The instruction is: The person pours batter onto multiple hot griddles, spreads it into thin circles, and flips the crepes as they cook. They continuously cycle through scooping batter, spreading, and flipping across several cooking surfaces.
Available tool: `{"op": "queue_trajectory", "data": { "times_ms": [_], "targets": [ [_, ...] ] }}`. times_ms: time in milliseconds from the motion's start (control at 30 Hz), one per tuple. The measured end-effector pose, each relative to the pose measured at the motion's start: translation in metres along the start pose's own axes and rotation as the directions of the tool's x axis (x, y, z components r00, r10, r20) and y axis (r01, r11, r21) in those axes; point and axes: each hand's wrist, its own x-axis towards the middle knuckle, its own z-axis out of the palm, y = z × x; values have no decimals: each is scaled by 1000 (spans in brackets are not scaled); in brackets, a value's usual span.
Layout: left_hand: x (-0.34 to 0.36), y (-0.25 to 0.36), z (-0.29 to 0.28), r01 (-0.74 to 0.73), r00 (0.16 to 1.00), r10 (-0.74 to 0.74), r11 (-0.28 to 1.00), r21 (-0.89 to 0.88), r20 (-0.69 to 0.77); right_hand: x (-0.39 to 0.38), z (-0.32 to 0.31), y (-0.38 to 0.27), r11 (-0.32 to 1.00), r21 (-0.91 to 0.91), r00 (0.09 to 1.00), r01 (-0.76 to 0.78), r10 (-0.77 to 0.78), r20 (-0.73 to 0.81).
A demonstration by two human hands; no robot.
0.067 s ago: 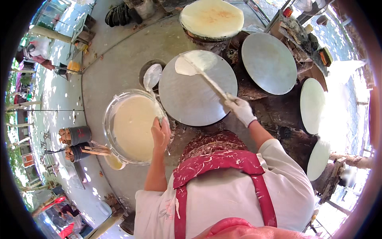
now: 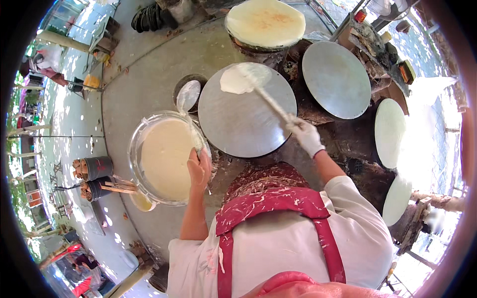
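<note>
Right now, a ladle [image 2: 188, 94] is held by its handle in the left hand [image 2: 199, 171], with the fingers closed around it. The ladle's round end is tipped up ahead of that hand and is coated with white batter. A big clear bowl [image 2: 133, 149] is seen just left of the same hand, and pale batter [image 2: 165, 156] is held in it.

A long stick [image 2: 271, 103] is gripped by the right hand [image 2: 305, 135], which is covered by a white glove. A round metal plate [image 2: 243, 124] is set between and ahead of the hands. On its far part, a white patch of batter [image 2: 236, 79] is reached by the stick's tip, which is blurred.

Another bare plate [image 2: 337, 79] is placed ahead and to the right of the gloved hand. Farther ahead, a plate is covered by a thin, browned pancake [image 2: 265, 22].
</note>
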Motion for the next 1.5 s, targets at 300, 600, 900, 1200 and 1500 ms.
{"op": "queue_trajectory", "data": {
  "times_ms": [300, 600, 900, 1200, 1500],
  "targets": [
    [-24, 6, 2, 174, 972, -185, 981, -88, -144, 30, 14, -52, 906, 269, 888, -327, 197, 415],
    [-56, 68, 62, 10, 927, -48, 995, -102, -373, 88, -13, -36, 938, 117, 799, -325, 206, 565],
    [-100, 38, 67, 275, 810, -292, 955, -110, -509, 169, -46, -23, 993, -81, 786, -82, 114, 608],
    [-110, 31, 83, 340, 754, -381, 923, -178, -536, 192, -46, -30, 987, 137, 694, -81, -43, 719],
    [-128, 1, 92, 418, 712, -431, 895, -158, -555, 198, -43, -41, 985, -170, 510, 7, 143, 848]
  ]
}}
